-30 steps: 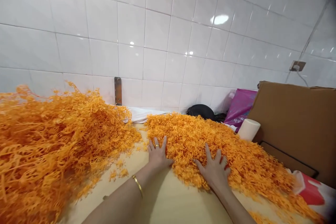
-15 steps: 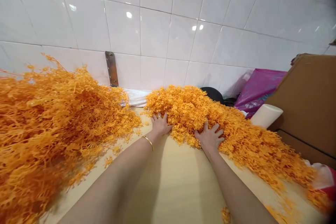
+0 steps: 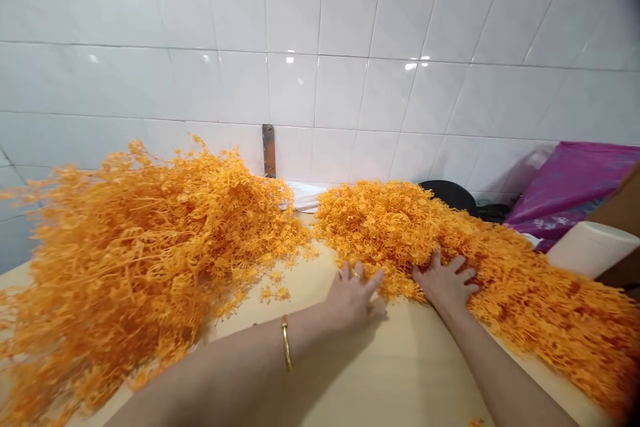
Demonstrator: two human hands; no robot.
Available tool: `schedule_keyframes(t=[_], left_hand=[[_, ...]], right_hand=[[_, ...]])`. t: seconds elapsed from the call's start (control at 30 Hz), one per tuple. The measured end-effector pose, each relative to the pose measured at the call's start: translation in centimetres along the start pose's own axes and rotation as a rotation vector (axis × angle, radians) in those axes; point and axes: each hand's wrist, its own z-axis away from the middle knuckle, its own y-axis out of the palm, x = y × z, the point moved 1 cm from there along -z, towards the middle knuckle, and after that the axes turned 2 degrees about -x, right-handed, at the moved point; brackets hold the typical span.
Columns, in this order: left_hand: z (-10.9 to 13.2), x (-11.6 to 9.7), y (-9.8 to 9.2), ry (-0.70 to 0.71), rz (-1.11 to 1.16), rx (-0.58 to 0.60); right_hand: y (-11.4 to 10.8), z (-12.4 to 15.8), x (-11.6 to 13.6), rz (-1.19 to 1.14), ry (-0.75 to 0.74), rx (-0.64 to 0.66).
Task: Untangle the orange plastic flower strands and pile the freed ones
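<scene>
Two big heaps of small orange plastic pieces lie on a pale yellow tabletop [image 3: 385,373]. The left heap [image 3: 150,233] is tall and stringy; the right heap [image 3: 400,213] is lower and stretches off to the right edge. My left hand [image 3: 355,293], with a ring and a gold bracelet [image 3: 286,343] on the wrist, hovers just in front of the right heap, fingers spread and holding nothing. Against the front of that same heap rests my right hand [image 3: 447,280], its fingers splayed on the orange pieces.
Behind the table stands a white tiled wall [image 3: 345,87] with a metal bracket [image 3: 269,150]. A white cloth [image 3: 306,196] lies between the heaps. At the right are a black round object [image 3: 449,195], a purple bag [image 3: 570,187], a white roll [image 3: 593,248] and a cardboard box [image 3: 623,220].
The view has swung left, so everything sits farther right. My left hand has drawn back from the right heap and lifted slightly. My right hand stays against the heap.
</scene>
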Motion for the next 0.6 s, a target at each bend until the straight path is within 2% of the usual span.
schedule_keyframes(t=[0.13, 0.2, 0.3, 0.37, 0.47, 0.53, 0.6], left_hand=[[0.6, -1.4, 0.7, 0.037, -0.037, 0.065], [0.0, -1.6, 0.6, 0.028, -0.061, 0.093], [-0.9, -1.5, 0.6, 0.030, -0.089, 0.112], [-1.2, -1.4, 0.7, 0.034, -0.098, 0.111], [-1.2, -1.3, 0.7, 0.040, -0.077, 0.115], [-1.1, -1.2, 0.7, 0.044, -0.059, 0.121], [-1.1, -1.2, 0.7, 0.040, -0.044, 0.123]], right_hand=[[-2.3, -0.7, -0.3, 0.013, -0.013, 0.210], [-4.4, -1.1, -0.8, 0.005, -0.046, 0.363], [-7.9, -0.5, -2.4, -0.021, -0.190, 0.451], [-10.0, 1.5, -3.8, -0.049, -0.316, 0.347], [-11.7, 7.1, -6.2, -0.163, -0.576, 0.166], [-11.4, 11.1, -7.4, -0.198, -0.738, 0.214], [-10.4, 13.7, -8.2, -0.161, -0.780, 0.272]])
